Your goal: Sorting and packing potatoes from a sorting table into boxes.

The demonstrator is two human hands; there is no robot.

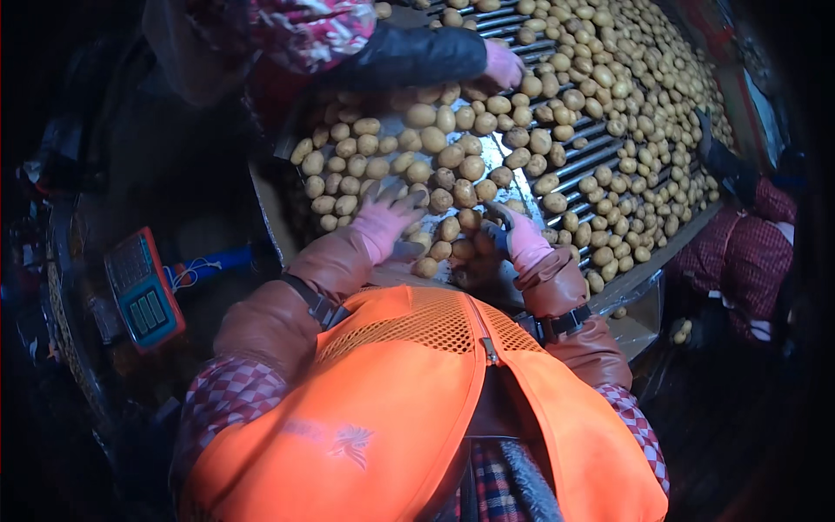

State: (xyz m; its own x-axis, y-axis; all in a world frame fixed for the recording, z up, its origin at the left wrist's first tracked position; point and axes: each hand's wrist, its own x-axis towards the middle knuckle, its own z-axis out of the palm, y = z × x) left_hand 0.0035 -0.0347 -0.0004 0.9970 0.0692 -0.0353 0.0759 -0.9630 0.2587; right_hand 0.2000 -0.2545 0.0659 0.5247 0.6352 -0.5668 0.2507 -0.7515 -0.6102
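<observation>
My left hand (389, 220), in a pink work glove with greyish fingers, lies spread over potatoes on a pale sorting surface (518, 176). Its fingers are apart and rest against several potatoes (352, 166) without closing on one. My right hand (518, 236), gloved in pink with dark fingertips, is at the surface's near right side. The fingers curve inward beside a shaded, blurred potato (484, 244); whether they grip it I cannot tell. Between my hands are more loose potatoes (449, 228), some with brownish skins.
Metal bars (587, 149) covered in potatoes extend to the right. A co-worker's pink-gloved hand (503, 64) reaches in from the far side. Another person's dark-gloved hand (704, 127) touches the right-hand pile. A digital scale (147, 290) with a red edge stands at left.
</observation>
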